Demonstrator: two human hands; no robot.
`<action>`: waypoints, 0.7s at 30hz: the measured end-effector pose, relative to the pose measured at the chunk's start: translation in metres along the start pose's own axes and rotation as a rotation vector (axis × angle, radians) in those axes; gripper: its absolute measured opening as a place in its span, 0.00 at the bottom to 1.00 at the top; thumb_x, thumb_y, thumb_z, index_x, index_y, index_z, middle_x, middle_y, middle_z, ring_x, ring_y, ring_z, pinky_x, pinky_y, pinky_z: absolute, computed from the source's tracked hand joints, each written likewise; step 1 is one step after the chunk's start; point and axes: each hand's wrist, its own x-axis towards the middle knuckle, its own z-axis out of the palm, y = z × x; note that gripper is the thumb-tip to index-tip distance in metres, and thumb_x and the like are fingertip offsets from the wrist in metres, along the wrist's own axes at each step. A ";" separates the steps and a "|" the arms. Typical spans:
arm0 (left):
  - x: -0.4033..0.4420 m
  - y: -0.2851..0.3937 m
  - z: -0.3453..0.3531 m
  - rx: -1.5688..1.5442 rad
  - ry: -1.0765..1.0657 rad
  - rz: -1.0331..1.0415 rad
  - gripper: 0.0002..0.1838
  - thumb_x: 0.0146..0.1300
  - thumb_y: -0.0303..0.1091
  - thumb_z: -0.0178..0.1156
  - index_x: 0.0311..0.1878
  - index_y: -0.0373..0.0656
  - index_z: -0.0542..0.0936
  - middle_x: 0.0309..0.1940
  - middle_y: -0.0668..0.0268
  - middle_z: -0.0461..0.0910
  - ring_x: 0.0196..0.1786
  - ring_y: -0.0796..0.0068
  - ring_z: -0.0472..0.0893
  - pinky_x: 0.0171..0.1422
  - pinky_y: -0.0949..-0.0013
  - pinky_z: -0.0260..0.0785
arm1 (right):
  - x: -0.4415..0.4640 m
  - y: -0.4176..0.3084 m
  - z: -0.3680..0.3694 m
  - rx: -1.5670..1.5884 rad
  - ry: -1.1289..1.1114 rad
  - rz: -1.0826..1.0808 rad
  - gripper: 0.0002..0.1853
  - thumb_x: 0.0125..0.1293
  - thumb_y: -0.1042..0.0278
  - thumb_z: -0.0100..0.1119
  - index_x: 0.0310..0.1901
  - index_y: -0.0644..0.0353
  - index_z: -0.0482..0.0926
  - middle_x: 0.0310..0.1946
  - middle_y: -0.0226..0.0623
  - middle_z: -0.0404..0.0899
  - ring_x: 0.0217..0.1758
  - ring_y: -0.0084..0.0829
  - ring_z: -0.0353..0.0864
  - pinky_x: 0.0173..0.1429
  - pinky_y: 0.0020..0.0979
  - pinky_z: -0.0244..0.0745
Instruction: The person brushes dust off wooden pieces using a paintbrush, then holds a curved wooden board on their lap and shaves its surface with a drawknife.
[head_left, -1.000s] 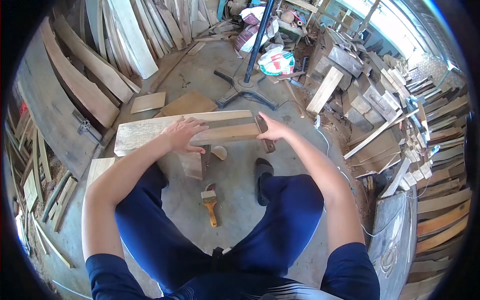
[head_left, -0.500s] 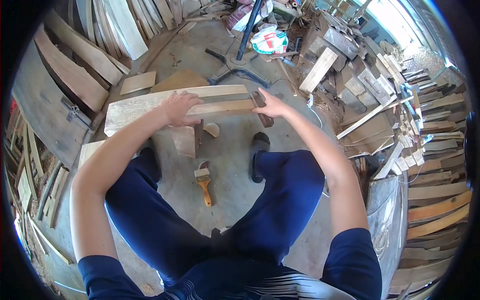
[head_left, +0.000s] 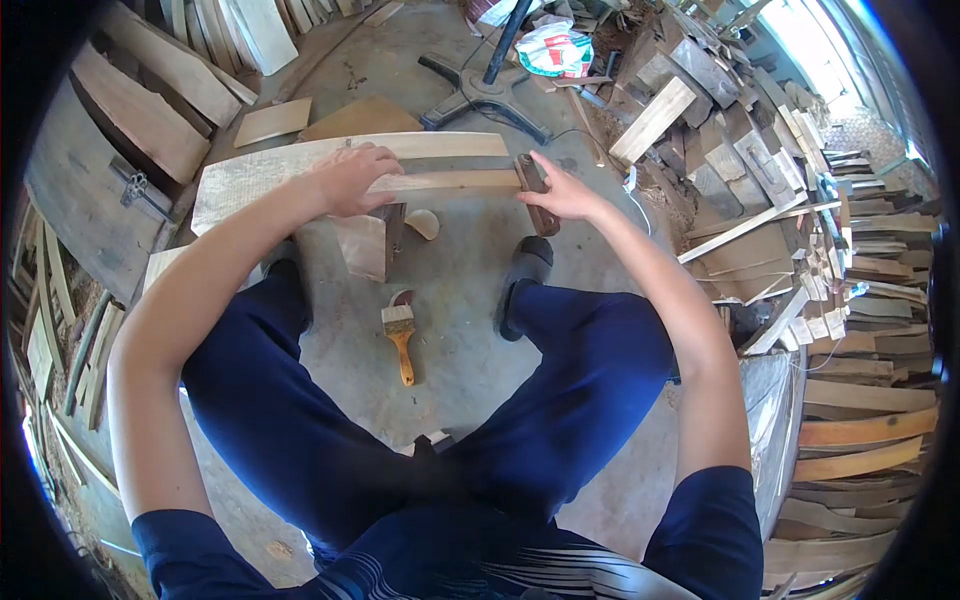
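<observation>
A long pale board [head_left: 255,178] with a slot at its right part lies across in front of me, above a wooden block [head_left: 362,243]. My left hand [head_left: 352,180] rests on the board near the slot, fingers spread. A dark brown wooden piece [head_left: 540,205] stands crosswise at the board's right end. My right hand [head_left: 560,190] grips this dark piece, thumb and fingers on it. Below the board, a brush [head_left: 401,345] with an orange handle lies on the floor between my feet.
A metal stand [head_left: 485,95] with spread legs is beyond the board. Flat wood sheets [head_left: 272,122] lie behind it. Stacked planks [head_left: 865,430] and a wood pile [head_left: 735,170] are on the right; large boards [head_left: 140,115] lean at the left. A plastic bag [head_left: 555,50] sits farther back.
The view has tilted, so the board and brush appear higher in it. Both hands stay at the board, the right one still at the dark piece.
</observation>
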 end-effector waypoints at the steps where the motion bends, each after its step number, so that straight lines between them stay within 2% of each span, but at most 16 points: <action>1: 0.000 0.002 -0.003 0.001 -0.007 -0.007 0.23 0.67 0.45 0.66 0.62 0.50 0.78 0.66 0.61 0.75 0.70 0.54 0.72 0.76 0.51 0.63 | 0.001 0.000 -0.001 -0.013 -0.004 -0.003 0.57 0.60 0.44 0.73 0.82 0.56 0.48 0.70 0.59 0.70 0.57 0.50 0.85 0.44 0.41 0.88; 4: -0.001 0.002 -0.004 0.000 0.002 0.005 0.22 0.67 0.45 0.65 0.61 0.50 0.78 0.65 0.61 0.75 0.70 0.54 0.72 0.76 0.51 0.63 | 0.005 0.005 0.003 -0.042 0.023 0.002 0.56 0.60 0.43 0.73 0.81 0.58 0.50 0.72 0.59 0.68 0.64 0.50 0.80 0.55 0.43 0.85; 7: 0.001 -0.001 -0.001 -0.006 0.002 0.007 0.21 0.67 0.45 0.65 0.61 0.50 0.79 0.65 0.62 0.75 0.70 0.54 0.72 0.76 0.51 0.63 | 0.008 0.008 0.004 -0.107 0.056 -0.051 0.56 0.60 0.42 0.72 0.81 0.59 0.51 0.73 0.59 0.66 0.72 0.51 0.74 0.69 0.43 0.76; 10: 0.001 -0.003 -0.002 -0.021 -0.007 0.009 0.21 0.67 0.45 0.65 0.60 0.50 0.79 0.65 0.62 0.75 0.70 0.55 0.72 0.76 0.51 0.63 | 0.007 0.007 0.004 -0.108 0.061 -0.063 0.56 0.60 0.41 0.72 0.81 0.59 0.51 0.74 0.60 0.66 0.76 0.51 0.67 0.77 0.43 0.66; 13: 0.001 -0.003 -0.001 -0.011 0.000 -0.006 0.21 0.66 0.44 0.66 0.60 0.50 0.79 0.65 0.63 0.75 0.71 0.56 0.71 0.76 0.52 0.62 | 0.011 0.010 0.003 -0.097 0.051 -0.091 0.55 0.61 0.42 0.72 0.81 0.59 0.51 0.73 0.60 0.67 0.75 0.50 0.70 0.74 0.42 0.68; 16: -0.001 -0.005 0.001 -0.026 0.004 -0.007 0.21 0.66 0.44 0.66 0.60 0.50 0.79 0.65 0.63 0.75 0.71 0.56 0.71 0.77 0.52 0.62 | 0.009 0.010 0.006 -0.037 0.078 -0.137 0.56 0.61 0.40 0.72 0.82 0.52 0.50 0.60 0.67 0.76 0.61 0.50 0.81 0.65 0.41 0.74; 19: -0.002 -0.005 0.001 -0.036 0.017 0.001 0.21 0.66 0.44 0.66 0.60 0.50 0.79 0.66 0.63 0.75 0.71 0.57 0.71 0.77 0.52 0.62 | -0.005 -0.017 -0.008 -0.002 -0.028 0.072 0.56 0.61 0.46 0.73 0.81 0.58 0.49 0.62 0.58 0.78 0.61 0.45 0.83 0.65 0.39 0.75; 21: -0.003 -0.004 -0.001 -0.039 0.018 -0.001 0.21 0.65 0.43 0.66 0.60 0.50 0.80 0.66 0.62 0.75 0.71 0.57 0.71 0.77 0.52 0.62 | -0.001 -0.007 -0.002 0.007 0.030 -0.025 0.56 0.61 0.46 0.73 0.81 0.58 0.49 0.56 0.57 0.82 0.56 0.43 0.85 0.61 0.38 0.77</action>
